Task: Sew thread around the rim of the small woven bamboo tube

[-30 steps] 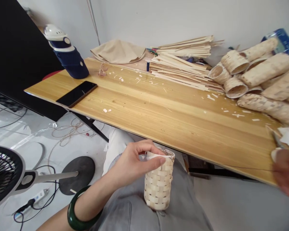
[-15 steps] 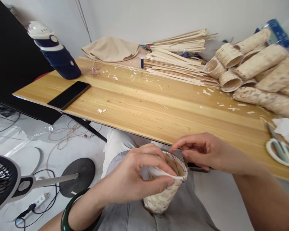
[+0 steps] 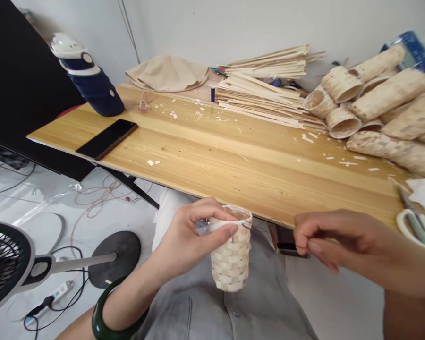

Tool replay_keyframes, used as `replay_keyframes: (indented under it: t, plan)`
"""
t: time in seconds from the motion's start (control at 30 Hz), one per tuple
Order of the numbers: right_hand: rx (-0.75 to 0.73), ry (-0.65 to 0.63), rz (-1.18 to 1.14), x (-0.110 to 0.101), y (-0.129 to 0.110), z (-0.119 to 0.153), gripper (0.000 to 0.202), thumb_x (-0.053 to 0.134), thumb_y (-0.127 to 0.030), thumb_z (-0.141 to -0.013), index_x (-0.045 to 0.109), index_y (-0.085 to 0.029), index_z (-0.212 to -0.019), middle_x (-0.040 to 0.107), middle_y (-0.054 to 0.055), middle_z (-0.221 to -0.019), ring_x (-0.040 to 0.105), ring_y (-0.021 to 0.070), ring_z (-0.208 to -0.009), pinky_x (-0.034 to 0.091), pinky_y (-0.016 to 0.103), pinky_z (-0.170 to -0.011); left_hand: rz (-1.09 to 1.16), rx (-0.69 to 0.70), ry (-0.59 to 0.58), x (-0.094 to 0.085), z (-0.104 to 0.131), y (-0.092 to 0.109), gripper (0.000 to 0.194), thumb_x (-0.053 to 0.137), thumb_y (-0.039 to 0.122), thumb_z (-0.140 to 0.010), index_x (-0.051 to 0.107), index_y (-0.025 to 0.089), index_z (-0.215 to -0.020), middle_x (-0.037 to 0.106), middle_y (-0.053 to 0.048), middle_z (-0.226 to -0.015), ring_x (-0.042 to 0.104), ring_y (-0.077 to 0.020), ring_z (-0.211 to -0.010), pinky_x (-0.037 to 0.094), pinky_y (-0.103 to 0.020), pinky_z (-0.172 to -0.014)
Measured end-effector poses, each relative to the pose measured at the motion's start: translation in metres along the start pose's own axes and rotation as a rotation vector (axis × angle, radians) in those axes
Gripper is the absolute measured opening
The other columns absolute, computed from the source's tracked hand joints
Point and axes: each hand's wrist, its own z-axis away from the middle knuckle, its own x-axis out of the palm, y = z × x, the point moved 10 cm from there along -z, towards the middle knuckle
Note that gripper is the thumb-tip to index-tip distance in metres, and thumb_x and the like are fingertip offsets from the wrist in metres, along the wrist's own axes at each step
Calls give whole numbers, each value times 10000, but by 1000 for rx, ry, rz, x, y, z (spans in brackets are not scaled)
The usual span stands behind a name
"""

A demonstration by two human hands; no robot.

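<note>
Head view: at 6 o'clock, the left hand pinches a woven basket by its rim. At the basket's 3 o'clock, apart from it, the right hand has thumb and fingers pressed together, on what I cannot tell. Scissors lie on the table at that hand's 3 o'clock.

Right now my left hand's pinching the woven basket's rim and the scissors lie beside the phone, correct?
No: in the head view, the scissors lie far right on the table, not by the phone. Your left hand pinches the rim of the woven basket.
</note>
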Motion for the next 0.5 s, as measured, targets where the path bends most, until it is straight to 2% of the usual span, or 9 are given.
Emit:
replay_keyframes:
  t: [0.07,0.17,0.23,0.37,0.5]
  plan:
    - [-5,35,29,10,2,10,192,584,-344,-946,707,-228,-855,614,-7,-667,552,87,-539,438,182,-532,-12,-11,96,-12,0,-3,122,717,295,-845,759,184,-823,715,-46,-848,669,-182,-836,490,-294,-762]
    - [-66,69,25,27,2,20,133,611,-287,-926,739,-279,-887,679,14,-745,659,143,-743,514,212,-670,-48,22,248,-29,1,-1,116,713,291,-843,757,187,-815,715,-44,-855,659,-178,-832,484,-291,-768]
    - [-111,87,-58,33,3,22,153,609,-276,-928,757,-286,-893,671,19,-719,655,143,-691,523,222,-645,-69,61,341,-38,4,1,105,719,287,-835,758,195,-806,709,-35,-836,647,-170,-812,478,-282,-749]
    - [-124,208,-249,26,15,21,204,584,-296,-949,781,-323,-992,613,7,-635,587,115,-497,487,216,-498,-35,62,464,-46,6,-6,115,724,321,-830,763,217,-800,674,-10,-768,602,-149,-745,458,-265,-684]
    - [-214,282,-162,26,6,20,311,621,-288,-892,740,-475,-1111,634,5,-637,599,144,-478,497,239,-470,56,-9,509,-45,3,-21,135,728,338,-816,759,209,-791,656,-14,-760,573,-148,-737,444,-254,-638]
